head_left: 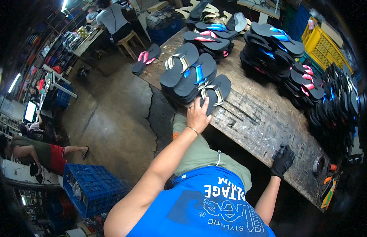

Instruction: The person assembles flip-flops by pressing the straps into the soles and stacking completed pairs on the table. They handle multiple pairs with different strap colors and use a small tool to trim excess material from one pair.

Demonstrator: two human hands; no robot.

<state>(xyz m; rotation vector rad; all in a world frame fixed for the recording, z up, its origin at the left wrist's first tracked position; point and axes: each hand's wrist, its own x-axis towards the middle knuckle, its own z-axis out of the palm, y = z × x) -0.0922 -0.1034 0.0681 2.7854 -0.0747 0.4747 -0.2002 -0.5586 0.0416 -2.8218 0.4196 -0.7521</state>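
My bare left hand [198,117] is closed on the near end of a black flip-flop [221,87] with beige straps, at the table's left edge. Beside it rises a pile of black flip-flops [177,81], topped by one with beige straps and one with a blue strap [203,69]. My right hand [283,161], in a black glove, rests on the worn wooden table [256,126], its fingers loosely bent and apart. Nothing shows in that hand. A dark roll of tape [318,165] lies to its right.
More flip-flop stacks [266,43] fill the table's far side and right edge [335,94]. One pink-strapped flip-flop [147,58] sits at the far left corner. An orange-handled cutter [328,181] lies near right. Blue crate [92,187] and a person [37,152] are left.
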